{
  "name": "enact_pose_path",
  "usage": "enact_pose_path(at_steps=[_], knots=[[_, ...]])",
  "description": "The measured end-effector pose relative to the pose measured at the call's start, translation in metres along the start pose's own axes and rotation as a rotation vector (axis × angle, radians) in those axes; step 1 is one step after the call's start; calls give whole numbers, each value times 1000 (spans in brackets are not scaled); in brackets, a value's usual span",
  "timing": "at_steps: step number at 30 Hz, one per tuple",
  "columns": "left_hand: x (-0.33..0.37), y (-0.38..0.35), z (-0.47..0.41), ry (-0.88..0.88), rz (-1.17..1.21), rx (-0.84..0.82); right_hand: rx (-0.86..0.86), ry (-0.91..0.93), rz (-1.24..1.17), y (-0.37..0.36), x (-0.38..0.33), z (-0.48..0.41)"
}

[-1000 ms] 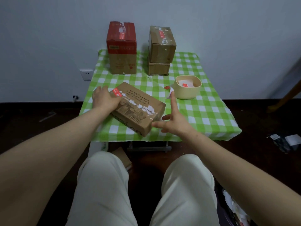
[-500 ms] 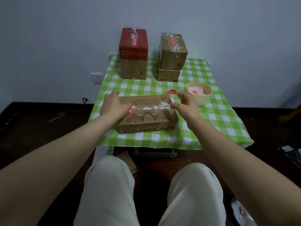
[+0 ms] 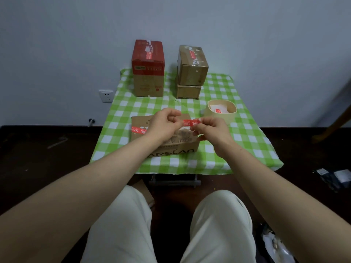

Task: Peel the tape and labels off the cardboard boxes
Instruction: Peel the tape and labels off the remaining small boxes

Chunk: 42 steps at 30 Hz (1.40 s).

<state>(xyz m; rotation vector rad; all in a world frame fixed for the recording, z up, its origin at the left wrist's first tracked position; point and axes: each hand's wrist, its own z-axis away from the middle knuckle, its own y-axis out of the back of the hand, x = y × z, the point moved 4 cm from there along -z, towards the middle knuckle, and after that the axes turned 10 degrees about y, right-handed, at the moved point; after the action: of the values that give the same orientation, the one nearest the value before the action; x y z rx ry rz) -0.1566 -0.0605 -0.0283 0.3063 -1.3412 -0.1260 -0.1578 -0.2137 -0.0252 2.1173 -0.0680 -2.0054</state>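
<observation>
Head camera, looking down past a seated person's pale trousers (image 3: pixel 121 224) and bare forearms to a small table (image 3: pixel 121 114) covered in a green-and-white checked cloth.

A flat cardboard box (image 3: pixel 171 151) lies on the near half of the cloth, with its printed front side facing the person. Both hands are just above the top of this box. The left hand (image 3: pixel 163 124) has its fingers curled, and its thumb and forefinger pinch the left end of a red tape strip (image 3: pixel 190 122). The right hand (image 3: pixel 212 130), fingers also curled, pinches the strip's right end. The strip runs level between the hands, over the far right part of the box. Whether it is attached to the cardboard cannot be told.

On the box top, left of the left hand, a red label (image 3: pixel 138 130) is stuck down, with white torn patches beside it.

Behind the flat box on the left stands a tall box (image 3: pixel 148 69) with a red top. Behind it on the right are two stacked brown boxes (image 3: pixel 191 73), with tape scraps on the upper one.

Just behind and to the right of the flat box sits a cream tub (image 3: pixel 210 115) holding red-and-white paper scraps (image 3: pixel 220 109).

A wall socket (image 3: pixel 106 95) shows farther off to the box's left, on the wall.
</observation>
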Motion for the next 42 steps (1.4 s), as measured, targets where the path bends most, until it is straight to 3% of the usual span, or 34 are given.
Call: enact_pose_path(at_steps=[4, 11, 23, 32, 42], knots=[[1, 3, 2, 57, 81, -40, -11, -68, -119, 2, 3, -2], [4, 2, 5, 84, -15, -61, -33, -149, -262, 1, 7, 2], [3, 5, 8, 91, -93, -41, -88, -152, -374, 9, 5, 5], [6, 7, 12, 96, -135, -39, -65, 4, -181, 11, -3, 4], [8, 8, 14, 95, -146, -34, -30, 56, -23, 6, -5, 0]])
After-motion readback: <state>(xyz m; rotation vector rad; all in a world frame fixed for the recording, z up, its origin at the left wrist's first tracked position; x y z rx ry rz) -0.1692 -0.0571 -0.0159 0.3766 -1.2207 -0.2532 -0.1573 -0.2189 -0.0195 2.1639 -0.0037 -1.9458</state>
